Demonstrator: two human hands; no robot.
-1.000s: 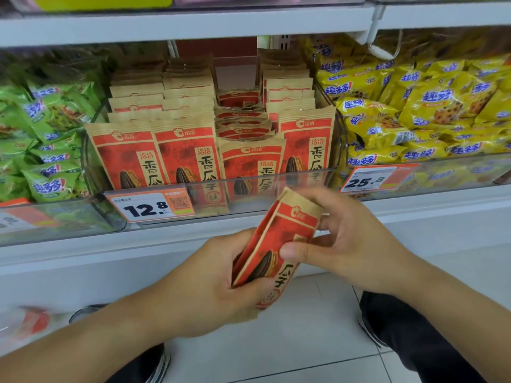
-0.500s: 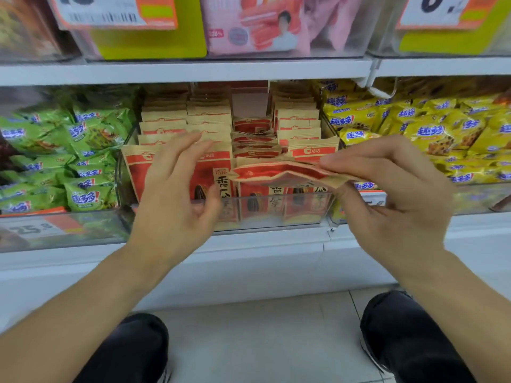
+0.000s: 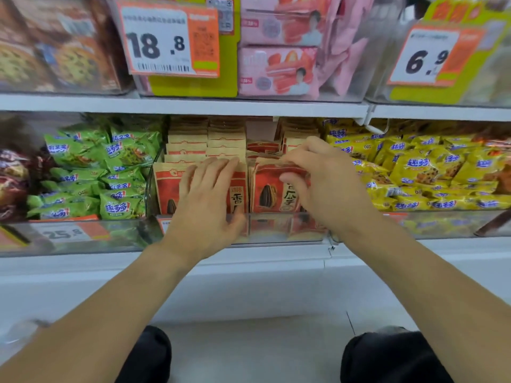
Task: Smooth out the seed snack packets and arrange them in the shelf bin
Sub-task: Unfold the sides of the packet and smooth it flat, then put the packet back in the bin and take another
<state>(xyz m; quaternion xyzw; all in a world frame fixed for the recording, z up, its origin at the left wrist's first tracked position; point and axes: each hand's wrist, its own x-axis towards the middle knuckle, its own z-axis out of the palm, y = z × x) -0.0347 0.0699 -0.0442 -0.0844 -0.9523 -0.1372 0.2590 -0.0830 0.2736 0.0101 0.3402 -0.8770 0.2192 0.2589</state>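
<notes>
Black trouser knees (image 3: 146,355) sit nearest, low between the two bare forearms, over a pale tiled floor (image 3: 257,346). Beyond them the white shelf (image 3: 249,261) edge runs across, and both hands reach over it into the clear shelf bin (image 3: 276,230). The left hand (image 3: 206,200) lies with straight, spread fingers flat against the front seed snack packet (image 3: 166,186) on its side of the bin, covering most of the red panel. The right hand (image 3: 322,183) has curled fingers over the top edge of the held packet (image 3: 272,189), thumb pressed on its red face, keeping it upright at the front of the bin just beside the left hand's packet. Behind both hands, further rows of kraft packets (image 3: 204,136) stand one behind another toward the back of the bin. Left of the left hand is a heap of green cookie bags (image 3: 110,167) behind a 25.8 price tag (image 3: 66,233); right of the right hand are yellow cookie bags (image 3: 423,172). Farthest, above both hands on the next shelf, are pink packs (image 3: 279,70), an 18.8 tag (image 3: 168,40) and a 6.9 tag (image 3: 431,56)
</notes>
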